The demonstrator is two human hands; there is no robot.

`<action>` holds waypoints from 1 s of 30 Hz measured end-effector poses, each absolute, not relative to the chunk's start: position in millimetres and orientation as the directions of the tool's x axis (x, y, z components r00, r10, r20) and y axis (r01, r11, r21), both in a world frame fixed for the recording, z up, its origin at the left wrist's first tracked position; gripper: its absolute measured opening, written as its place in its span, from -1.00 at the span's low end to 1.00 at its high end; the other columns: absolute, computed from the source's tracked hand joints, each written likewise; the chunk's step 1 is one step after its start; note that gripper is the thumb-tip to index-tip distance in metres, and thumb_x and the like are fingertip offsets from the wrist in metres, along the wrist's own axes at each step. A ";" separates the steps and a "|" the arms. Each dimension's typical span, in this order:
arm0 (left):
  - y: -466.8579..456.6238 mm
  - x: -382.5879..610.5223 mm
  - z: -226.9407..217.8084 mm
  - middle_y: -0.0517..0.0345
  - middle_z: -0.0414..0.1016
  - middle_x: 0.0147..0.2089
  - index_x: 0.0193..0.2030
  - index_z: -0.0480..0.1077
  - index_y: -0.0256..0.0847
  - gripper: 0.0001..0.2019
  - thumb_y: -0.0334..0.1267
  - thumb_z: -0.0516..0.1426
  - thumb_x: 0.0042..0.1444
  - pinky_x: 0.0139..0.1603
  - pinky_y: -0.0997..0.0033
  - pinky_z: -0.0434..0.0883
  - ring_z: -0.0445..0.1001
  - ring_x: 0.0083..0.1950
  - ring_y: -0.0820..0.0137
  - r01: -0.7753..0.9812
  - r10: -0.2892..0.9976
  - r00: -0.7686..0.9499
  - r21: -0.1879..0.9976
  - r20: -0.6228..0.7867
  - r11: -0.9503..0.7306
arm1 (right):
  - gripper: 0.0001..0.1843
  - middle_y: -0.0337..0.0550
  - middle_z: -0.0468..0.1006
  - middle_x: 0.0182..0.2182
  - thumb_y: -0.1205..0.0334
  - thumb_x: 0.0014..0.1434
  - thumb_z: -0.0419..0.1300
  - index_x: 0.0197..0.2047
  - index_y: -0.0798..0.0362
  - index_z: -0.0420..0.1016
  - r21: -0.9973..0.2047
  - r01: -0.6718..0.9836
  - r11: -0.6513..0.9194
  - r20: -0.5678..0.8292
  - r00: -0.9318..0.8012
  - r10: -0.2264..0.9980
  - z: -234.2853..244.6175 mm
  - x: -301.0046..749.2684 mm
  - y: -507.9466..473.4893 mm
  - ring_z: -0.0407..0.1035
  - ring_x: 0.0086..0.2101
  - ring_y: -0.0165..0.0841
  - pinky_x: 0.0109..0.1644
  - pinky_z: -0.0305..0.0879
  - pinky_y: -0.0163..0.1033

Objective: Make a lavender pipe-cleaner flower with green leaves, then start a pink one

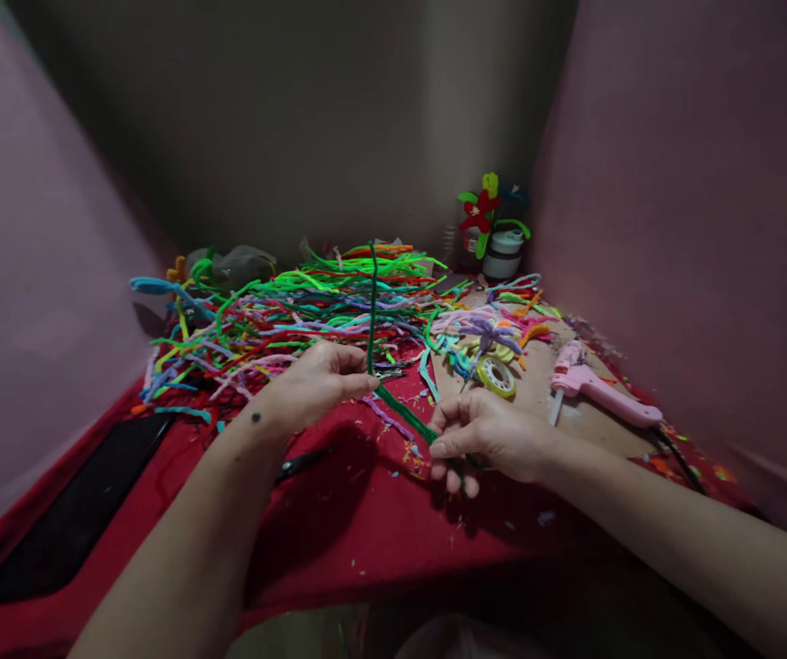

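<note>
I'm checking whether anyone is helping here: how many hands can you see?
2. The left hand pinches the dark green fuzzy strip at its bend; the right hand grips its lower stretch, nearer the pink glue gun. No other hand shows.

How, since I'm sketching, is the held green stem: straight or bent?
Bent: the green stem rises above the left hand and slants down to the right hand.

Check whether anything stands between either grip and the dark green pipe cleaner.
Nothing visible does: the left hand's grip and the right hand's grip both hold the dark green pipe cleaner. Nothing covers the stretch between them; the multicoloured pile lies beyond.
</note>
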State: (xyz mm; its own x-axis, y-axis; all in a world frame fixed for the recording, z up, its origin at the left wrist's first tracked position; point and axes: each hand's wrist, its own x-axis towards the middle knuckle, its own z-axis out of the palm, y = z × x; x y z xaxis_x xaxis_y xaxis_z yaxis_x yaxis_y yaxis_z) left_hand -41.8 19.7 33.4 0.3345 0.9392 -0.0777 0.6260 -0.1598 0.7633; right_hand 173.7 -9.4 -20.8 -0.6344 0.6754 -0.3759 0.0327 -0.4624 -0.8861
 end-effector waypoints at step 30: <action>13.0 -33.0 29.9 0.32 0.13 -0.59 -0.58 0.21 -0.23 -0.79 -0.21 0.12 -0.06 -0.52 0.48 0.08 0.09 -0.54 0.52 0.579 0.911 0.403 0.794 -0.081 -0.185 | -0.73 -0.33 0.36 -0.76 0.33 0.14 0.05 -0.58 0.14 0.35 -0.978 0.077 -0.195 -0.205 -0.534 0.820 -1.1 137.8 -7.6 0.15 -0.79 -0.61 -0.76 0.02 -0.51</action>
